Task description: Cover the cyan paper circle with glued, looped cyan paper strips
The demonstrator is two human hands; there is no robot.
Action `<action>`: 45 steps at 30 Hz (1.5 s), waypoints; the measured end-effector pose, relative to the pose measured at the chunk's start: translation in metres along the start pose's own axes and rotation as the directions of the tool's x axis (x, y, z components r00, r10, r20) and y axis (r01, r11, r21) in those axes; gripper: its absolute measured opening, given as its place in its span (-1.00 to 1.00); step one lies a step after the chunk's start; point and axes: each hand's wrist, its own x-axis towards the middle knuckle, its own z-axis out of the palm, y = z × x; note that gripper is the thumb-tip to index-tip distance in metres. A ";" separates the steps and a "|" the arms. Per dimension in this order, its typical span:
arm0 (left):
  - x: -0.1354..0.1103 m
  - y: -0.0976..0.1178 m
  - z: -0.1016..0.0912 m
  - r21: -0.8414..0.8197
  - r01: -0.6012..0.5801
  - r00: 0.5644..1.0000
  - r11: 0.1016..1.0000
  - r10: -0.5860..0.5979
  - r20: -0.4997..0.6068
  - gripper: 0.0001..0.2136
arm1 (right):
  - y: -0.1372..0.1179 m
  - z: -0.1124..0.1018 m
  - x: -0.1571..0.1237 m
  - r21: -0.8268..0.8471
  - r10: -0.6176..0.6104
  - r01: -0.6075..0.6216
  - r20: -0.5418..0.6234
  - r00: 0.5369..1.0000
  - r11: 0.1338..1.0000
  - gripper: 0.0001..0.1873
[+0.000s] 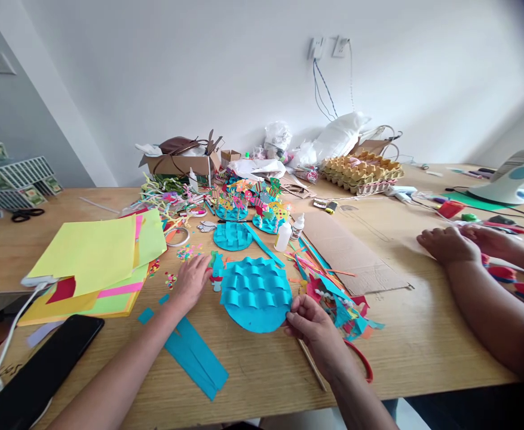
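My right hand [313, 325] pinches the lower right edge of a round blue paper piece [255, 295]. Rows of curved blue strips stand up across its upper part, while the lower part is flat. To the left, my left hand [193, 279] reaches over the table with its fingers stretched out, close to some small blue and red paper cut-outs [217, 272]. Loose blue paper strips [199, 358] lie below my left forearm. Beyond the piece lies another blue disc [232, 236] with woven-looking strips, and further back are decorated blue discs [268, 223].
Coloured paper sheets [86, 254] and a black phone [46, 370] lie at left. Glue bottles [283, 236], cardboard [351, 251] and paper scraps [340, 307] are right of centre. A co-worker's hands [450, 245] rest at right. Egg trays [360, 170] stand behind.
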 end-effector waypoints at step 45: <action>-0.107 0.022 -0.073 -0.109 0.069 0.997 0.992 -0.064 0.045 -0.77 | 0.010 -0.007 -0.044 -0.944 -0.074 0.218 0.206 0.976 0.246 -0.90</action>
